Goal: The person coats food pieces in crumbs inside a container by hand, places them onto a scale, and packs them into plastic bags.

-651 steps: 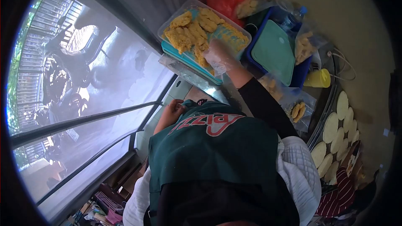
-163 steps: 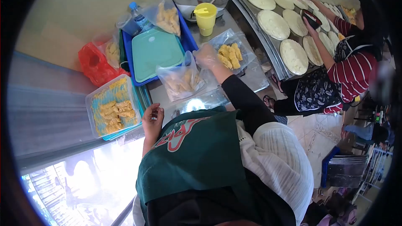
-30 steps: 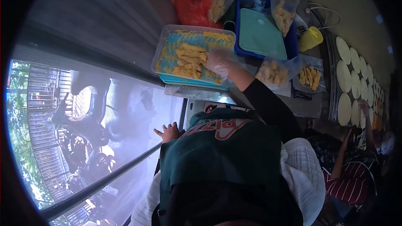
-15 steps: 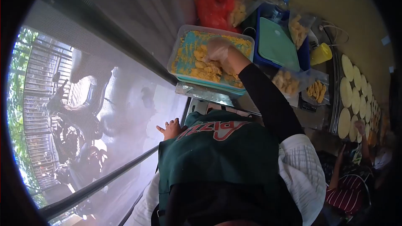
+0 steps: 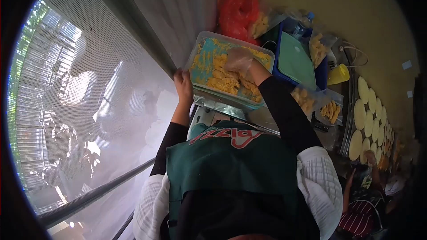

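Note:
A clear plastic container (image 5: 201, 40) holds orange-yellow crumbs and crumb-coated pieces (image 5: 223, 83) over a turquoise bottom. Inside it, my right hand (image 5: 239, 60), in a thin clear glove, is curled down against the coated pieces. Its fingertips are hidden, so whatever lies under them does not show. My bare left hand (image 5: 182, 82) is closed at the container's near left corner, its fingers on the rim.
Right of the container stands a blue crate (image 5: 279, 66) with a green lid (image 5: 297, 60). Around them are a red plastic bag (image 5: 239, 13), bagged pieces (image 5: 330, 111) and a yellow cup (image 5: 339, 74). Round flat discs (image 5: 359, 111) fill a tray near another person's hand (image 5: 370, 156). A mesh screen (image 5: 133, 62) borders the left.
My left hand has risen from beside the apron to the container's corner and closed there. My right hand stays in the container among the coated pieces. The view has shifted slightly.

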Action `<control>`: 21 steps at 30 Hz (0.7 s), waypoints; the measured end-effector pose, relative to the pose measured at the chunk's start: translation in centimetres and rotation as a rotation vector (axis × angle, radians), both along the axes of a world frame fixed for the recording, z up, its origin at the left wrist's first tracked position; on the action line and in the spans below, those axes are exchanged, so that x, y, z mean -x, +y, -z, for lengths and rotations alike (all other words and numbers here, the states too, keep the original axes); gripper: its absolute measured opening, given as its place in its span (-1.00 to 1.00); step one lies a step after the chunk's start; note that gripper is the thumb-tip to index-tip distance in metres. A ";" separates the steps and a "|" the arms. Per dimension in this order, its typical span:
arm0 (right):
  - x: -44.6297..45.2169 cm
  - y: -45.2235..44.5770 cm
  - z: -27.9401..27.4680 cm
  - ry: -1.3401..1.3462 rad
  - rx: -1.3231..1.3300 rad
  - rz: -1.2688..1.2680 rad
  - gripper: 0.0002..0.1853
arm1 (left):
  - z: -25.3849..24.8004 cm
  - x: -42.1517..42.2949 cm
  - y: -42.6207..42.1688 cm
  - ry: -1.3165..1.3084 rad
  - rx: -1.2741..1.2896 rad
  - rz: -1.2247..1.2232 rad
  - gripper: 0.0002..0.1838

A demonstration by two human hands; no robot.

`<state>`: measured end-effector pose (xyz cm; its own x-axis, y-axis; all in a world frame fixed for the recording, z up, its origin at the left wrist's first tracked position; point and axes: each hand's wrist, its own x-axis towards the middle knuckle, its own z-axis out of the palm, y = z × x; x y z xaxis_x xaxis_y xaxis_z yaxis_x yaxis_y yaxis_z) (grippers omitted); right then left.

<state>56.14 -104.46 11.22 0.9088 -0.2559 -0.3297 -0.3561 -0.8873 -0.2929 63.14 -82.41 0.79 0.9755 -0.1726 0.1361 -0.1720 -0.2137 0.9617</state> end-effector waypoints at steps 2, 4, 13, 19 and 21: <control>-0.1 0.0 -0.8 0.010 0.002 -0.020 -0.63 | -0.8 0.1 -1.3 0.135 0.135 0.004 -0.58; -0.2 0.0 -0.8 -0.001 0.012 -0.028 -0.64 | -0.6 0.0 -1.7 0.212 0.205 -0.006 -0.62; 0.3 0.5 -0.8 -0.116 -0.112 0.045 -0.56 | -1.4 0.5 -2.2 0.213 0.206 -0.023 -0.66; 0.3 1.4 2.2 -0.343 0.264 -0.245 -0.55 | -0.6 0.5 -2.5 0.202 0.202 -0.060 -0.68; 0.1 0.9 2.9 -0.367 0.303 -0.315 -0.56 | -0.4 0.4 -2.3 0.225 0.169 -0.050 -0.69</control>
